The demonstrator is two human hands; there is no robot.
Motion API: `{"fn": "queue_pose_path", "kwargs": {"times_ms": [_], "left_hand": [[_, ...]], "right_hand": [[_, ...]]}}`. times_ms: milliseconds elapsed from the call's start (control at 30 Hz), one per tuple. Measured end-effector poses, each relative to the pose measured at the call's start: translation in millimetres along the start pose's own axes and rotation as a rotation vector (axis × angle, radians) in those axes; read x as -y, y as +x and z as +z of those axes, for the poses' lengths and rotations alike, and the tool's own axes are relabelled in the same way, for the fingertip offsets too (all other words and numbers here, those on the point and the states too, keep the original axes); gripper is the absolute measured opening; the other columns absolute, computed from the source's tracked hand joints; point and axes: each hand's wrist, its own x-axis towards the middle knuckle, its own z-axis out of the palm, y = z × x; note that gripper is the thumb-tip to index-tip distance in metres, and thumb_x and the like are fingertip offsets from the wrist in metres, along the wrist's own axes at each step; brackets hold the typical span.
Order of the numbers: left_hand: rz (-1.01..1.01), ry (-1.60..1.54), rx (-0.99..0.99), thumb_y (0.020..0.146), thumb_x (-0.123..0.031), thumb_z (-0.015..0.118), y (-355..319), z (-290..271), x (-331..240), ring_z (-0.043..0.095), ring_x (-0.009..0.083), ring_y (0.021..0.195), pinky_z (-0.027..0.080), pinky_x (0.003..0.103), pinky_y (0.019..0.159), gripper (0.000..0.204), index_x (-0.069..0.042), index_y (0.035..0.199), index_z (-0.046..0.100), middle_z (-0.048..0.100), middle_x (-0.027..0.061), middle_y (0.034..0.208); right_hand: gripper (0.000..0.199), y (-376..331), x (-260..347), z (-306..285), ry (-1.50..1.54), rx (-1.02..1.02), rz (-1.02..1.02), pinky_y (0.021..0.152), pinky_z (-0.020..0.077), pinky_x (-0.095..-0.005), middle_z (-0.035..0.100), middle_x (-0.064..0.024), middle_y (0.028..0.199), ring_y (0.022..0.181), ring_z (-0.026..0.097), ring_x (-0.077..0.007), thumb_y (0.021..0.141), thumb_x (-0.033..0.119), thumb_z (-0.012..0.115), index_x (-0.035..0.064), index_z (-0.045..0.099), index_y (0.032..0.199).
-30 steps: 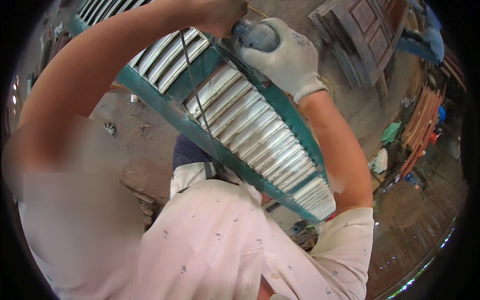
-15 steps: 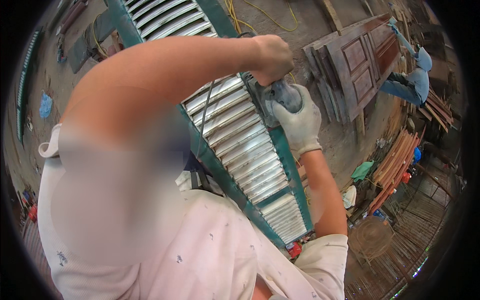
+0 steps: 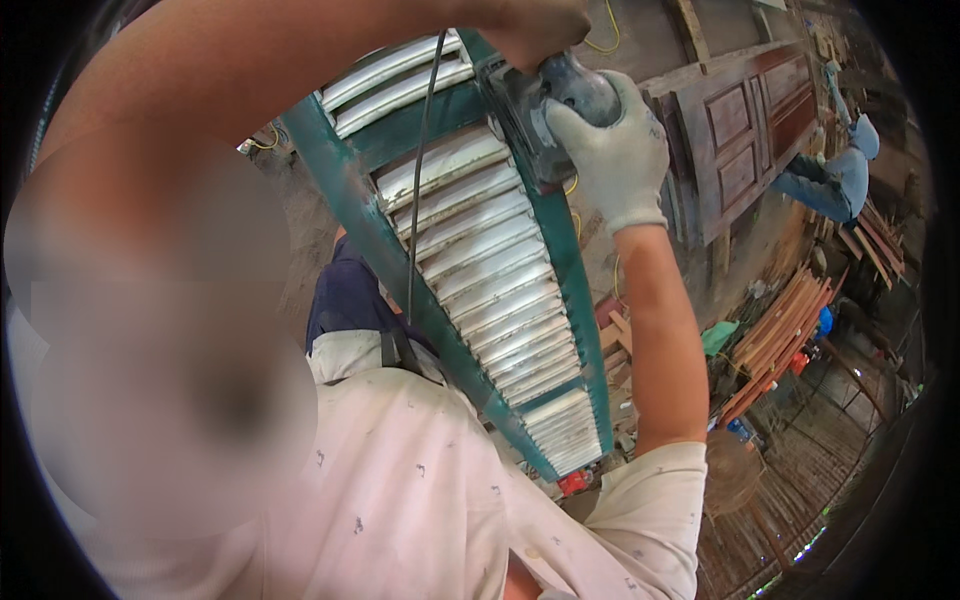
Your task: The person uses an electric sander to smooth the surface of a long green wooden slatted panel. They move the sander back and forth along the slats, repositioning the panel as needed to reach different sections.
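A louvred shutter with a green frame and worn whitish slats stretches from the top of the view to the lower right. On its right-hand green rail sits a dark grey power sander, its flat base against the wood. My right hand, in a white glove, is wrapped round the sander's rounded grip. Bare and closed, my left hand grips the sander's far end, partly cut off by the top edge. A dark cord hangs across the slats on the left.
Panelled wooden doors lean in a stack at the right. Beyond them a person in a blue hooded top is bent at work. Reddish timber strips lie in a pile at the lower right, beside a green cloth. Yellow cable runs behind the shutter.
My view has shifted, so the shutter's near part looks larger. Both hands and the sander appear higher in the picture, still together on the right rail.
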Motion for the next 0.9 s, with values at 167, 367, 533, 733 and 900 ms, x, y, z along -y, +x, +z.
{"fn": "queue_pose_path", "kwargs": {"times_ms": [167,367,533,733,900], "left_hand": [[-0.021,-0.007,0.036,0.071,-0.027,0.080,14,4,-27,0.081,0.0342,0.099,0.064,0.047,0.083,0.025,-0.012,0.090,0.086,0.083,0.0144,0.097],[0.064,-0.086,-0.101,0.076,-0.020,0.078,20,14,-118,0.080,0.0357,0.098,0.065,0.045,0.083,0.022,-0.008,0.093,0.085,0.082,0.0142,0.094],[0.124,-0.129,-0.089,0.079,-0.016,0.075,31,18,-164,0.080,0.0342,0.100,0.065,0.045,0.085,0.018,-0.008,0.091,0.084,0.082,0.0136,0.097],[0.094,-0.080,0.035,0.073,-0.023,0.080,25,14,-129,0.081,0.0314,0.097,0.064,0.045,0.081,0.020,-0.013,0.088,0.087,0.084,0.0122,0.096],[0.072,0.121,-0.012,0.075,-0.026,0.078,22,15,-94,0.081,0.0329,0.096,0.064,0.046,0.081,0.024,-0.013,0.093,0.087,0.083,0.0140,0.096]], "right_hand": [[0.061,-21,-15,-6,0.017,0.028,0.012,0.094,0.0566,-0.0466,0.080,-0.0175,0.110,0.105,0.076,-0.0377,0.078,0.050,0.084,0.0094,0.073,0.124],[0.058,-95,-63,-34,0.049,0.084,0.065,0.093,0.0565,-0.0485,0.078,-0.0153,0.111,0.106,0.075,-0.0384,0.075,0.047,0.082,0.0123,0.071,0.121],[0.062,-140,-93,-34,0.105,0.024,0.103,0.092,0.0570,-0.0474,0.078,-0.0141,0.108,0.103,0.075,-0.0372,0.074,0.046,0.082,0.0120,0.072,0.125],[0.061,-112,-70,-26,0.000,-0.010,0.048,0.094,0.0569,-0.0463,0.079,-0.0151,0.111,0.106,0.076,-0.0365,0.076,0.044,0.083,0.0101,0.072,0.125],[0.061,-87,-57,-10,0.010,-0.064,-0.028,0.096,0.0569,-0.0485,0.079,-0.0163,0.113,0.109,0.075,-0.0387,0.077,0.050,0.081,0.0119,0.072,0.123]]}}
